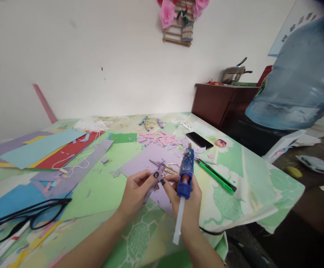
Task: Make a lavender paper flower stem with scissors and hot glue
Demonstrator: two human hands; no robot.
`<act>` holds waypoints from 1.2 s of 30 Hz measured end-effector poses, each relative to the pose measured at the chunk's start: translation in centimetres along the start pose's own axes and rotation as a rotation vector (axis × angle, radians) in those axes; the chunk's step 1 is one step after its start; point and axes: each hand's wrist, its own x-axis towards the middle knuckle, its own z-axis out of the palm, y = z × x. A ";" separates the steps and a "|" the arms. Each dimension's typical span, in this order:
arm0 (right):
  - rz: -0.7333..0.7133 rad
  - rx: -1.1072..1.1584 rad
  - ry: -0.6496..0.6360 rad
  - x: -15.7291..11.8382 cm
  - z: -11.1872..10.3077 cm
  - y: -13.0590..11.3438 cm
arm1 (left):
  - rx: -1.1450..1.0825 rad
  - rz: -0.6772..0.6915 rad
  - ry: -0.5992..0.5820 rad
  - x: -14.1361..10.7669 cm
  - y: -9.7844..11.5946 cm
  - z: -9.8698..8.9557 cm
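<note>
My left hand pinches a small purple paper craft between thumb and fingers. A blue hot glue gun is held in my right hand, its nozzle pointing away from me and a whitish glue stick jutting from the back. My right thumb and fingertips also meet at the paper craft's lower side; what they pinch there is hidden. Just behind my hands lie scissors with gold handles on a purple paper sheet.
Right of the glue gun lies a green utility knife, with a black phone beyond. Pink paper scraps and small rolled-paper figures sit farther back. Coloured sheets and black glasses occupy the left. A cord hangs near the edge.
</note>
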 end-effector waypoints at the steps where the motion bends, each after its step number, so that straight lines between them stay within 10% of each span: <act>1: -0.006 0.006 0.011 0.1 0.0 0.0 | 0.007 -0.001 -0.001 0.0 0.0 0.0; 15: -0.018 0.019 -0.016 0.1 -0.3 -0.1 | 0.009 -0.020 -0.022 0.2 -0.2 -0.1; 36: -0.030 -0.132 -0.393 -4.3 -5.0 0.2 | -0.711 -0.461 -0.158 0.2 0.1 -0.7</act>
